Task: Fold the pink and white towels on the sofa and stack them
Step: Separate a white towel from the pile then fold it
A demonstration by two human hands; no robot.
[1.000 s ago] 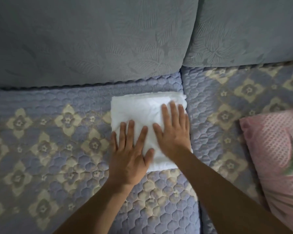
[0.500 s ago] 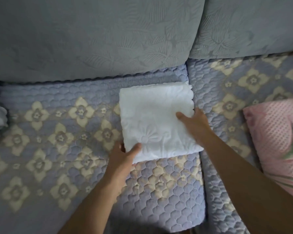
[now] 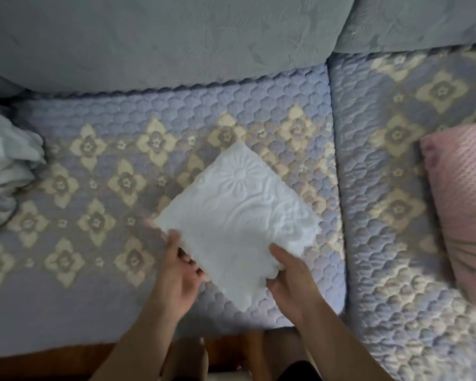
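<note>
A folded white towel [image 3: 239, 213] with an embossed flower pattern is held over the purple quilted sofa seat [image 3: 121, 149], turned like a diamond. My left hand [image 3: 177, 273] grips its lower left edge, thumb on top. Along the lower right edge my right hand [image 3: 289, 273] pinches the towel, thumb on top and fingers underneath. A pink textured towel [image 3: 462, 204] lies at the right edge on the neighbouring seat cushion.
A pile of pale white cloth [image 3: 3, 171] sits at the far left of the seat. Grey back cushions [image 3: 162, 34] run along the top. The sofa's front edge and a brown floor [image 3: 66, 358] show at the bottom.
Both hands went from lying flat on the towel to gripping its edges. The towel has been lifted, rotated and brought nearer the front of the seat. The view has shifted left.
</note>
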